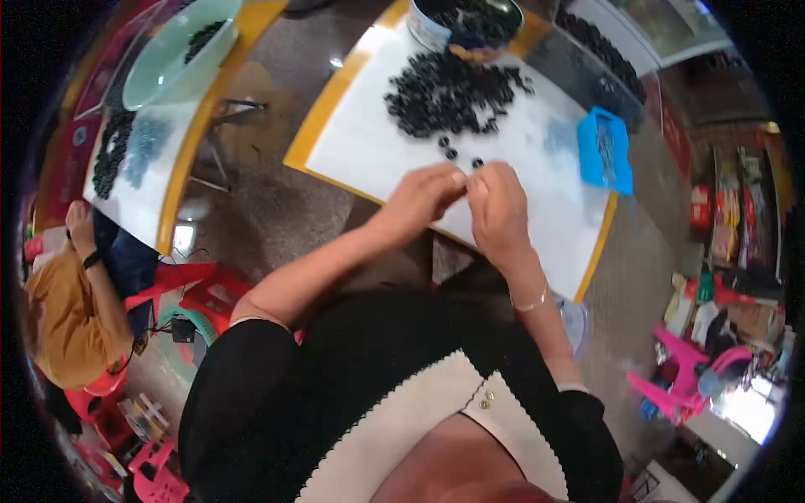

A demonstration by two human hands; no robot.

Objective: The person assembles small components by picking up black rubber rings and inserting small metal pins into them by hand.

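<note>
My left hand [425,198] and my right hand [501,208] meet above the near edge of the white table [356,126]. Both are closed in a pinch, fingertips touching or nearly so. Whatever lies between them is hidden or too small to make out. Just beyond my fingers are a few loose small black round parts [452,154], ring-like in shape. Behind these spreads a large heap of similar black parts [436,96]. A patch of small pale bluish pieces [563,136] lies to the right of the heap.
A blue plastic basket [592,155] sits at the table's right edge. At the far edge stands a bowl [429,32] with dark contents. On the left, a person in a brown top [75,327] sits by another table with a pale green basin [168,75]. A pink stool [683,369] stands right.
</note>
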